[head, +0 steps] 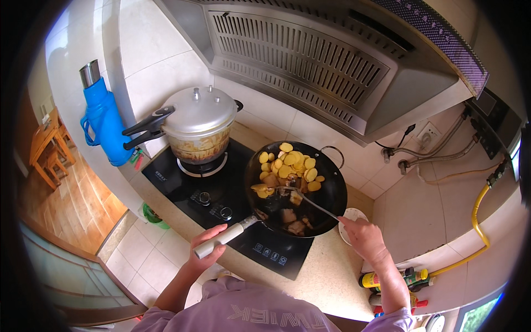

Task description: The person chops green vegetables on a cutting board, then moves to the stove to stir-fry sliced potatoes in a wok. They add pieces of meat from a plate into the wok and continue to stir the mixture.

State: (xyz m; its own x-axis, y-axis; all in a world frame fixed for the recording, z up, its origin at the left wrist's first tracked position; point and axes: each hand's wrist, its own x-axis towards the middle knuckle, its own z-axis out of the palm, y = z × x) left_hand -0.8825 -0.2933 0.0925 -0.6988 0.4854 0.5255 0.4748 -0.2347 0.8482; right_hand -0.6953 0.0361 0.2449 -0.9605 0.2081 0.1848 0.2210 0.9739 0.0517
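Observation:
A black wok [327, 199] sits on the right side of the black glass gas hob [174, 182]. Sliced potatoes [296, 164] are heaped at its far side, and browned meat slices [289, 216] lie towards its near side. My left hand [209, 245] is around the wok's pale handle [220, 239]. With my right hand [365, 236] I grip the metal handle of a spatula [317, 203], whose head is among the meat and potatoes. A white bowl [354, 214] is partly hidden behind my right hand, beside the wok.
An aluminium pressure cooker [199, 124] stands on the left burner, its black handles pointing left. A blue thermos flask [105, 120] is by the wall. The range hood [303, 62] hangs above. Sauce bottles [369, 279] are at the right, near my forearm. A yellow gas hose [477, 216] runs along the wall.

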